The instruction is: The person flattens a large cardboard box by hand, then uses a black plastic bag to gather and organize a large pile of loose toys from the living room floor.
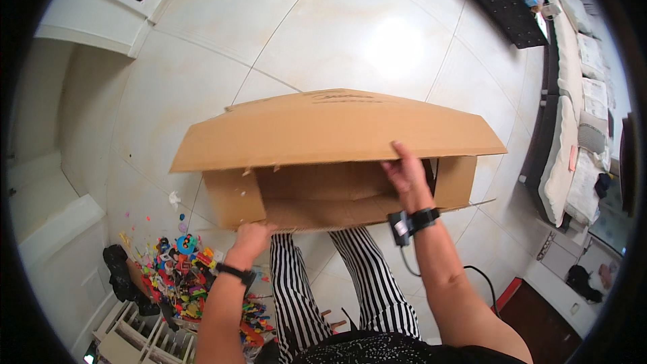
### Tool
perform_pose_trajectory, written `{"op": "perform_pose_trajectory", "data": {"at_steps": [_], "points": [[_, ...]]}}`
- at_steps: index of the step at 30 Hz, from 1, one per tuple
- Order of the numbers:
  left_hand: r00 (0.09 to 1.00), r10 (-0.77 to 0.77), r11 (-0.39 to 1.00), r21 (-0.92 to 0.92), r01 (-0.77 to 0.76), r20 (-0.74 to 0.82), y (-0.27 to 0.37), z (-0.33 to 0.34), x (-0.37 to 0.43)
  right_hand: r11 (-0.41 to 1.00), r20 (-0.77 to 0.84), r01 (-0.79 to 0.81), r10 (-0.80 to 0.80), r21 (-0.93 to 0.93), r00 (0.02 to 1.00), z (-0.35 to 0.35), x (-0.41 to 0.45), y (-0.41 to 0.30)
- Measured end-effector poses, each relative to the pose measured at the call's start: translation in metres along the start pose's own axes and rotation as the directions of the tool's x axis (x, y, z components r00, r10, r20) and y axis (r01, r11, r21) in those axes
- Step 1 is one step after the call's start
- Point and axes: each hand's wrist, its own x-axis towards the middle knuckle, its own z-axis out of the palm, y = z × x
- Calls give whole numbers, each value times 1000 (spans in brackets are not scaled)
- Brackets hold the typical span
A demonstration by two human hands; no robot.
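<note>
A large cardboard box (333, 136) lies before me, its opening towards me and its long upper flap spread out. My left hand (252, 242) grips the lower flap edge near the left corner, fingers partly hidden behind the cardboard. My right hand (407, 174) is at the right part of the opening, its thumb over the upper flap's edge and its other fingers under it. Side flaps stand at both ends of the opening. The inside looks bare where it can be seen. Both wrists wear black straps, and a small device with a cable hangs at the right one.
A heap of small colourful toys (187, 283) lies on the tiled floor at lower left, beside a white rack (146, 336). A sofa (561, 162) runs along the right. A black studded bench (498, 5) stands at upper right, a dark red-edged mat (538, 321) at lower right.
</note>
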Motion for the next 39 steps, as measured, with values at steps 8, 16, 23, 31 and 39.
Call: {"op": "perform_pose_trajectory", "data": {"at_steps": [8,16,23,31,39], "points": [[902,-432,728,-599,334,-22,60,-38,-79,975,229,194,-214,108,950,27,-113,28],[642,-766,-504,-658,-559,42,116,-28,-72,979,405,-4,88,-203,910,26,-134,20],[680,-733,-482,-692,-537,-17,82,-43,-66,-305,842,785,-232,-539,488,-67,-45,-35],[600,-800,-411,-711,-571,-19,90,15,-66,-779,668,518,177,-354,722,-83,59,-5],[342,-920,-159,-616,-772,-191,116,56,-41,-571,945,805,144,-162,293,-249,75,80]]}}
